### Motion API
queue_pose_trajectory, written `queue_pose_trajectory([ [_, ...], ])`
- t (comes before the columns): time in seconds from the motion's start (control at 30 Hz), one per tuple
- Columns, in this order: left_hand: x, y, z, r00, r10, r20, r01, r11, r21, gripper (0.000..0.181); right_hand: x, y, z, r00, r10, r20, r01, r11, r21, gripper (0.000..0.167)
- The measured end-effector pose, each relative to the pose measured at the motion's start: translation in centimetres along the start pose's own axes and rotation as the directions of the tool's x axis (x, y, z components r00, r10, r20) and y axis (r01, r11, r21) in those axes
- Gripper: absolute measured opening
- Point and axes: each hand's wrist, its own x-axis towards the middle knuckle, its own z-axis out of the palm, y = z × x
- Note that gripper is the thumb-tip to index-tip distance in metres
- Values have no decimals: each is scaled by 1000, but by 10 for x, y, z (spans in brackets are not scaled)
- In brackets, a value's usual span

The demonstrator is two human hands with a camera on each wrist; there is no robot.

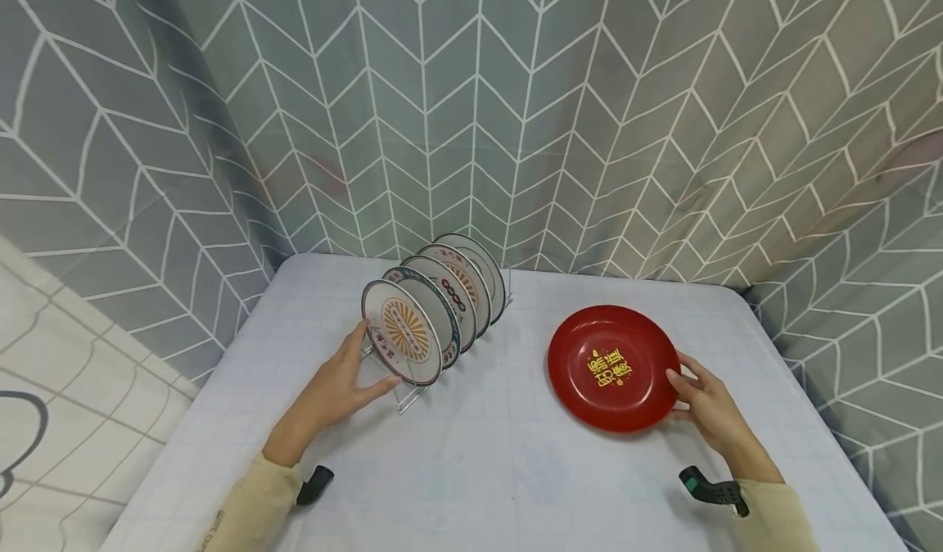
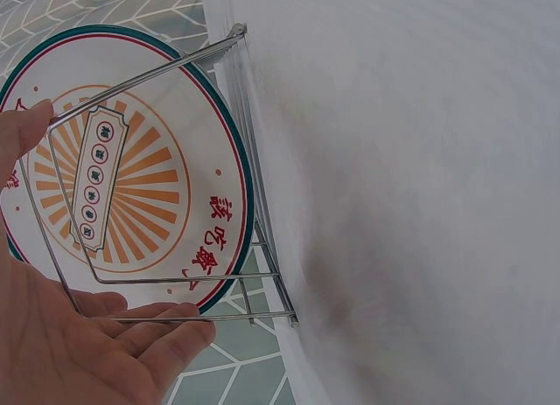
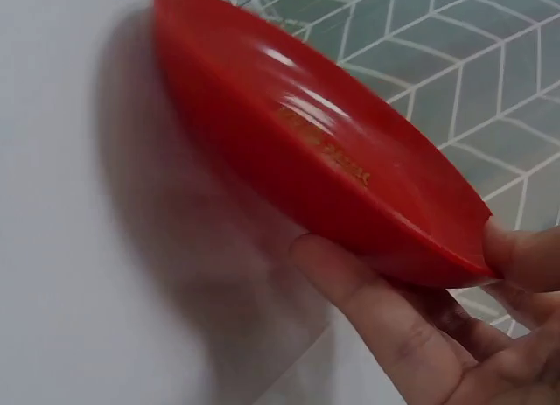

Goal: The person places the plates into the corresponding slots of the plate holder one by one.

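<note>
A wire dish rack (image 2: 262, 276) stands on the table, holding several white plates upright in a row. Its front plate (image 1: 405, 332) has a dark rim, an orange sunburst and red characters. My left hand (image 1: 340, 382) grips the rack's near wire end, thumb at one side and fingers at the other. To the right, my right hand (image 1: 703, 400) holds a red plate (image 1: 582, 396) with yellow characters by its right edge, thumb on the rim and fingers underneath. In the right wrist view that red plate is tilted and casts a shadow on the table.
The rack and plates stand on a white-covered table (image 1: 471, 470). Grey cloth with a white line pattern (image 1: 508, 110) hangs behind the table and at its sides. Dark wrist-worn devices (image 1: 713, 488) sit at both cuffs.
</note>
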Motion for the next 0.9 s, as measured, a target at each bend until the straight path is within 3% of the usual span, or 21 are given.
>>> queue_pose_trajectory([
  [0.23,-1,0,1,1000,14,-6,-14,1000,-2,113,-5,-13,0,997,-74,-19,74,997,-5,71],
  [0.37,-1,-1,1,1000,22,-5,-22,1000,5,112,-3,-27,1,986,-160,-56,160,987,-1,68],
  [0.6,-3,0,0,1000,23,-11,-23,1000,-8,111,10,-72,11,947,-306,-98,306,952,-14,61],
  [0.9,-1,0,1,1000,8,0,-8,1000,0,114,43,-127,33,930,-365,-44,359,926,-114,60],
])
